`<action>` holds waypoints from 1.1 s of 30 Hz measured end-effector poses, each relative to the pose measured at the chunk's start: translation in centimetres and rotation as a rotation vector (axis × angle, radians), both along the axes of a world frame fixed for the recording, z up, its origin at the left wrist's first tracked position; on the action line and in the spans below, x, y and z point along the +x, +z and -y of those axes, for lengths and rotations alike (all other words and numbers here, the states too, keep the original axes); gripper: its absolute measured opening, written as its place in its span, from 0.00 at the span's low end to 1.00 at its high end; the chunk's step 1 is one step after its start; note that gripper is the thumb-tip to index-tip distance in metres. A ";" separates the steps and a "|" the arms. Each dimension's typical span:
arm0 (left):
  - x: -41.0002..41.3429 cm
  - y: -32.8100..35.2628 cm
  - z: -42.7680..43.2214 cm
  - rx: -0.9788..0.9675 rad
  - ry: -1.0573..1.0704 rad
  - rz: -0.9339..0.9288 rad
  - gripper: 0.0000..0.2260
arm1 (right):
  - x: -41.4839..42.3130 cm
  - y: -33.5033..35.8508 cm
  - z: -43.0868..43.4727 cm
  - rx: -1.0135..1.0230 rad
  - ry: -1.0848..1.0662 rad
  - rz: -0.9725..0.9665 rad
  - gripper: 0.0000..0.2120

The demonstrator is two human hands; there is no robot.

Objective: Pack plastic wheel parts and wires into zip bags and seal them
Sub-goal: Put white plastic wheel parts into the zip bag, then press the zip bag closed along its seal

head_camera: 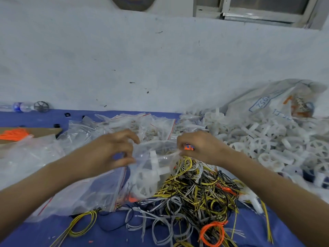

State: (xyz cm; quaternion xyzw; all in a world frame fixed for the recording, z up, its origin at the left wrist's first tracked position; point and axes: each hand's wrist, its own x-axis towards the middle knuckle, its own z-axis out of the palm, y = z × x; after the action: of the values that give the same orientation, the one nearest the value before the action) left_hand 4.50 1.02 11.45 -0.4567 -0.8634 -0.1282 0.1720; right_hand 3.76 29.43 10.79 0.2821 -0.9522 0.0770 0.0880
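Zip bag point(153, 163) clear glossy plastic; wheel parts point(263, 145) matt white plastic; tabletop point(35, 229) blue.

Motion blurs the left hand point(114, 150) and the right hand point(197, 148), so how their fingertips meet the mouth of the zip bag point(153, 168) cannot be told. The white wheel part point(147, 182) inside shows only hazily through the plastic. The wire pile point(195, 198) runs off the near edge (its full spread is unseen). The far-right sack point(277, 100) bears print too distorted to read, and the far-left bottle point(17, 106) is cut by the left edge.
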 end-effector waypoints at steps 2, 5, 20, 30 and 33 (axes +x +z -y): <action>-0.8 1.5 0.3 0.134 0.048 -0.071 0.11 | 0.1 1.2 -0.1 -0.265 -0.009 0.021 0.06; -2.1 3.9 0.7 0.355 0.102 -0.145 0.09 | -0.1 4.3 -0.8 -0.746 -0.004 0.003 0.09; -2.9 3.1 -1.7 0.248 -0.006 0.069 0.02 | 1.1 4.3 -4.0 -0.589 -0.112 0.014 0.10; -2.1 3.4 -2.0 0.373 0.046 0.271 0.14 | 1.1 3.7 -5.1 -0.690 -0.170 0.158 0.12; -1.6 3.2 -2.0 0.355 0.008 0.275 0.20 | 1.5 3.5 -5.3 -0.678 -0.161 0.205 0.12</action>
State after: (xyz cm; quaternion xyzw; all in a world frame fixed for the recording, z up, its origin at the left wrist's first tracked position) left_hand 2.93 2.98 14.68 -0.3940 -0.8444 -0.3386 0.1308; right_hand 5.30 34.76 14.31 0.1518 -0.8957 0.4089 0.0864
